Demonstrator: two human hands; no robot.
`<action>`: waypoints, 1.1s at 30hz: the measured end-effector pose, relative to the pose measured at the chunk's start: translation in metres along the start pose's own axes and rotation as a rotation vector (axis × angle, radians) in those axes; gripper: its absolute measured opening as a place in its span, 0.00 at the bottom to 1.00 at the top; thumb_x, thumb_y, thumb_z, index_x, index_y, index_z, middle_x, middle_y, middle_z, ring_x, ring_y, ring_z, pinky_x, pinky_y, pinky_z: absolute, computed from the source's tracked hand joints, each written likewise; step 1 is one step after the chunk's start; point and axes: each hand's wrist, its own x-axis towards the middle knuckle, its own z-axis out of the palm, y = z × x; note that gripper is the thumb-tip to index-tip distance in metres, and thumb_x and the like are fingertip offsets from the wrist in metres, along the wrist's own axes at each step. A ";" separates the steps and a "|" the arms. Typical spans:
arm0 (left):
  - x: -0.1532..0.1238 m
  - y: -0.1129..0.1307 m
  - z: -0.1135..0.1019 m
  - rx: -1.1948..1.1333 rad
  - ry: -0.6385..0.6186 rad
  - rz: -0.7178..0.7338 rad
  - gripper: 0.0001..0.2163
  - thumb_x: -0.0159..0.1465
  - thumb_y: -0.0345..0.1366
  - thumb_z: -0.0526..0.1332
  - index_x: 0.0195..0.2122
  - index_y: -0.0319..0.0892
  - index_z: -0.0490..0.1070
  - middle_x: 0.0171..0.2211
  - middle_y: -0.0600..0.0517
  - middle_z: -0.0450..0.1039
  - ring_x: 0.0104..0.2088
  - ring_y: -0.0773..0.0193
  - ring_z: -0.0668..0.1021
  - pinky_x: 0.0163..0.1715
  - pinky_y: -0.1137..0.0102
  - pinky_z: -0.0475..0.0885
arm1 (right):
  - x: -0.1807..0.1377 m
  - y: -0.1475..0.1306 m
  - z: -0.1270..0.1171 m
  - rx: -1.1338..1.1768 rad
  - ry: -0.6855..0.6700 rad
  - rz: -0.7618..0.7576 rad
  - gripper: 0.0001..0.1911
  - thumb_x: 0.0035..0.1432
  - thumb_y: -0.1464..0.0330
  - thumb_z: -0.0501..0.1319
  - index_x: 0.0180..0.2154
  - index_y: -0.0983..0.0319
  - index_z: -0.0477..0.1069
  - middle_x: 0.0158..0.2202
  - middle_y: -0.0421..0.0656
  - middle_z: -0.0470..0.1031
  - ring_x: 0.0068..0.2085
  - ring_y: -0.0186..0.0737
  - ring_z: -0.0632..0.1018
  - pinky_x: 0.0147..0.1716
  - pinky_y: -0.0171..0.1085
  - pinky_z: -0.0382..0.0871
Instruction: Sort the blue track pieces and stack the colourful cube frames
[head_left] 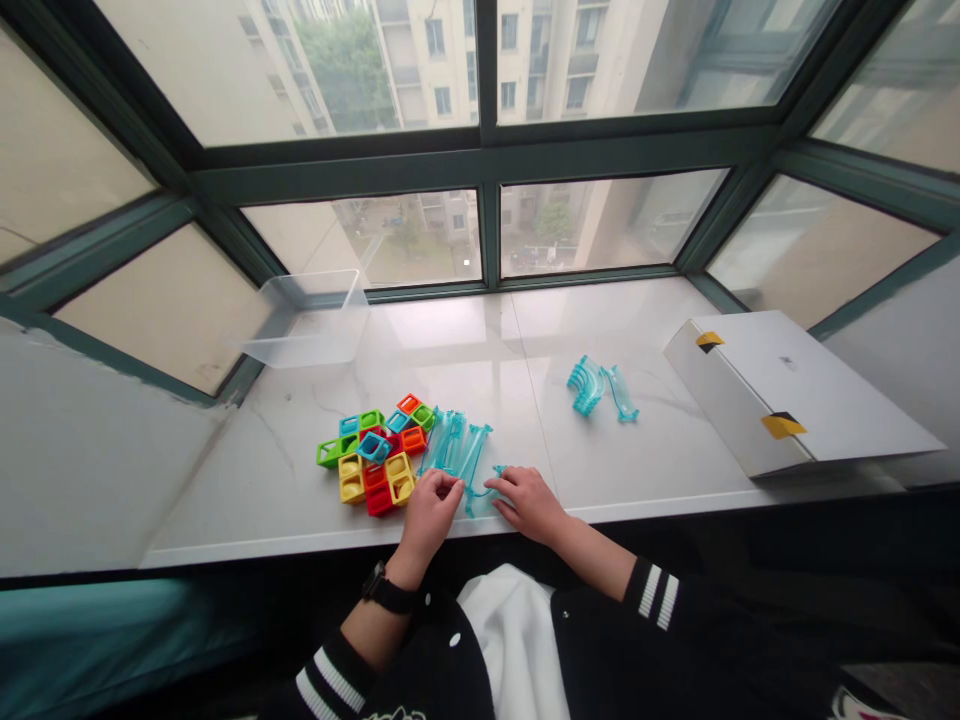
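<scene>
Both my hands rest near the front edge of a white marble sill [465,350]. My left hand [431,510] has its fingers curled on the near ends of several clear blue track pieces [454,447] lying side by side. My right hand [525,500] pinches another clear blue piece [480,497] just between the two hands. Left of the tracks lies a cluster of colourful square blocks [375,455] in red, yellow, green, orange and blue. I wear a black watch on my left wrist.
A few curved clear blue track pieces [600,388] lie apart to the right. A white cardboard box [795,390] with yellow tape sits at the right end. A clear plastic tub [311,318] stands at the back left by the window frame.
</scene>
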 end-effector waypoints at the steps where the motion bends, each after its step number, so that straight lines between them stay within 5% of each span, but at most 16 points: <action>1: 0.001 0.000 -0.001 -0.019 0.007 -0.008 0.12 0.65 0.46 0.64 0.29 0.44 0.75 0.33 0.51 0.74 0.34 0.59 0.78 0.38 0.64 0.76 | 0.000 0.001 0.000 -0.002 0.007 0.015 0.12 0.69 0.67 0.63 0.53 0.54 0.77 0.45 0.46 0.77 0.45 0.45 0.76 0.47 0.43 0.65; 5: 0.002 0.003 -0.006 -0.113 0.033 -0.025 0.12 0.65 0.47 0.66 0.31 0.44 0.75 0.34 0.51 0.74 0.35 0.59 0.78 0.39 0.65 0.76 | 0.002 0.005 0.000 -0.021 0.027 0.085 0.09 0.68 0.70 0.64 0.48 0.55 0.78 0.45 0.45 0.78 0.45 0.45 0.76 0.47 0.43 0.66; 12: -0.002 0.014 -0.004 -0.253 0.031 0.010 0.12 0.65 0.47 0.67 0.33 0.44 0.76 0.37 0.50 0.73 0.39 0.60 0.79 0.40 0.67 0.77 | 0.011 0.007 -0.006 -0.013 0.082 0.108 0.22 0.68 0.70 0.62 0.62 0.54 0.74 0.49 0.49 0.76 0.48 0.49 0.75 0.51 0.48 0.70; 17: -0.008 0.025 -0.004 -0.215 -0.008 0.040 0.12 0.66 0.47 0.66 0.32 0.44 0.78 0.38 0.49 0.75 0.40 0.59 0.79 0.42 0.65 0.78 | 0.010 -0.004 -0.027 0.330 0.242 0.189 0.16 0.73 0.62 0.57 0.57 0.56 0.77 0.47 0.49 0.78 0.47 0.47 0.77 0.51 0.47 0.71; 24: -0.025 0.049 0.014 -0.020 -0.175 0.302 0.08 0.69 0.41 0.64 0.36 0.46 0.80 0.38 0.47 0.77 0.40 0.57 0.80 0.44 0.62 0.77 | 0.007 -0.017 -0.038 1.031 0.113 0.534 0.23 0.69 0.50 0.57 0.53 0.61 0.71 0.24 0.36 0.74 0.26 0.37 0.72 0.31 0.37 0.69; 28: -0.032 0.052 0.023 0.017 -0.161 0.373 0.07 0.70 0.42 0.63 0.44 0.46 0.78 0.44 0.45 0.75 0.41 0.57 0.79 0.46 0.61 0.77 | 0.005 -0.018 -0.039 1.096 0.200 0.614 0.16 0.64 0.55 0.60 0.43 0.60 0.71 0.22 0.35 0.72 0.24 0.36 0.71 0.29 0.36 0.66; 33: -0.032 0.048 0.024 -0.019 -0.059 0.248 0.15 0.70 0.43 0.62 0.55 0.44 0.69 0.52 0.44 0.72 0.33 0.65 0.75 0.38 0.65 0.77 | 0.002 -0.022 -0.042 1.063 0.191 0.613 0.11 0.64 0.58 0.59 0.39 0.59 0.70 0.21 0.34 0.72 0.24 0.36 0.71 0.29 0.35 0.65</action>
